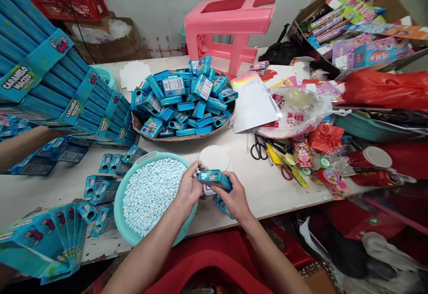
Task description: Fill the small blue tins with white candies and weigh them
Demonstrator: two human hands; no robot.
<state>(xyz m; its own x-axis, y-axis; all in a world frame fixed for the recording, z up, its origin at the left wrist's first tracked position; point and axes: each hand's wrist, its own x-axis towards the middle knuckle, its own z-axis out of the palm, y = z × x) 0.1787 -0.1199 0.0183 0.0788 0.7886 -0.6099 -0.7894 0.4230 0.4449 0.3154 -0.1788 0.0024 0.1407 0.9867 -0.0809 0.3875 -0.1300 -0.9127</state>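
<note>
My right hand (236, 199) is wrapped round a small blue candy box (214, 179), holding it tilted above the table. Beside the box's left end, my left hand (189, 188) has its fingers curled over a few pale candies (199, 167). Under my left forearm stands a turquoise basin (119, 204) heaped with light blue and white candies (150, 191). A white round disc (214, 157) shows just behind the held box, and part of a white device is below it. Another blue box (223, 206) lies under my right hand.
Behind the basin, a cardboard tray (180, 137) is piled with blue boxes. Several boxes with round openings (104, 191) stand left. Tall display cartons (67, 84) rise there, near another person's arm (26, 147). A pink stool (230, 17), scissors (258, 149) and bags (294, 111) occupy the back and right.
</note>
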